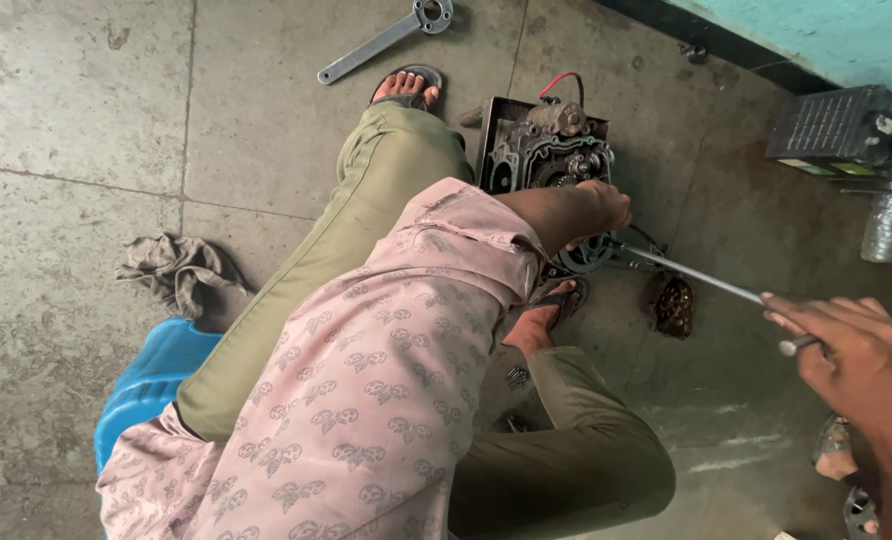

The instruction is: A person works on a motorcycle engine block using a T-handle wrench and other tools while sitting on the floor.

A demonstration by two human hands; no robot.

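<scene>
Seated low over a stained concrete floor (86, 120), you reach your left hand (603, 207) down onto a grimy grey metal engine block (546, 150), the fingers spread over its near edge and the round dark flywheel housing (584, 252) just beneath them; whether they clamp anything there cannot be told. Your right hand (851, 355) closes around the near end of a long thin silver steel rod (701, 277), which runs from that grip up and leftward to meet the engine just under your left hand. The engine sits in a shallow dark metal tray (486, 130), with a red wire (558, 80) looping off its far side. Between the two hands, just below the rod, lies a small dark brown oily lump (675, 306) on the floor. Your pink patterned sleeve (366, 400) and olive-green trouser leg (316, 270) cross the foreground and hide the engine's near-left side; a sandalled foot (546, 315) rests just beside the housing. Beyond your left hand, a flat grey ring-ended wrench (386, 38) lies past another sandalled foot (406, 88). Well left of the grip are a crumpled grey rag (181, 270) and a blue plastic stool (151, 380); beyond the right hand stand a black ribbed box (836, 128) and a clear plastic bottle (886, 225).
</scene>
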